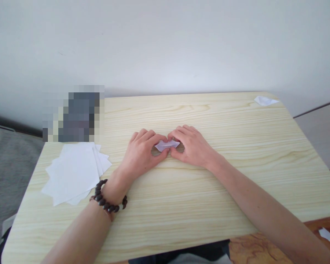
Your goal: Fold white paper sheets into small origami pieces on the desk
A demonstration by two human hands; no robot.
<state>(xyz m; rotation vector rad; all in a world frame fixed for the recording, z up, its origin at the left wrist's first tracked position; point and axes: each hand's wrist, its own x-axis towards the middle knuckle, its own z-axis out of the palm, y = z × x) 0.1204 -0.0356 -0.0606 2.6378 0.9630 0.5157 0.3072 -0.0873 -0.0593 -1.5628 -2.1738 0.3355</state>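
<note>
A small folded white paper (167,145), pointed at both ends, is held between my two hands over the middle of the table. My left hand (145,150), with a dark bead bracelet (107,201) at the wrist, pinches its left part between thumb and fingers. From the other side my right hand (191,146) grips the right part the same way. The fingertips of both hands nearly meet at the paper's middle. A narrow slit or crease runs along its top.
Loose white paper sheets (76,170) lie fanned in a stack at the left. Behind them is a dark, pixelated object (78,115). Another folded paper (265,101) rests at the table's (222,194) far right corner. A white paper piece (326,234) lies lower right, beyond the edge.
</note>
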